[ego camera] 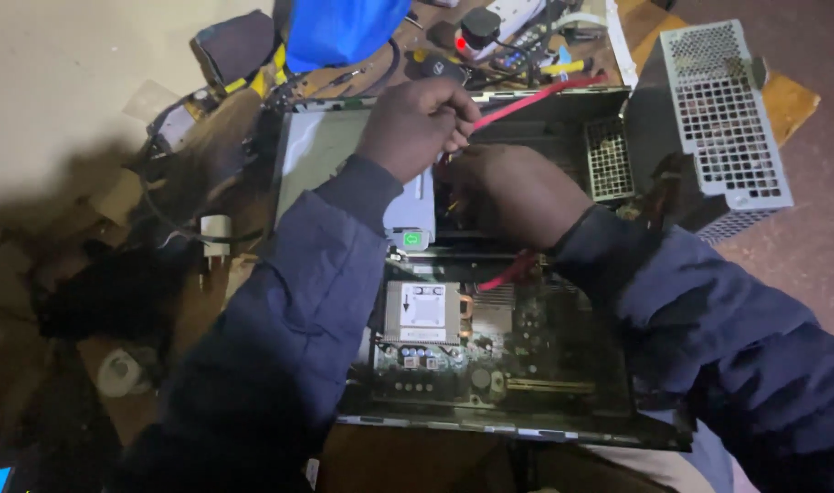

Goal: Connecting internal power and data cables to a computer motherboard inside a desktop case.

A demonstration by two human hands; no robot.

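Over the open computer case (490,429), left hand (417,123) pinches red cable (536,96).

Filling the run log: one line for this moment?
left hand: pinches red cable | right hand: inside open computer case | circuit board: exposed

My view is dim and grainy — light falls from the upper left, paling the bare floor there, while the lower left sinks into deep shadow. My dark blue sleeves blur softly; detail is smeared — no glare anywhere.
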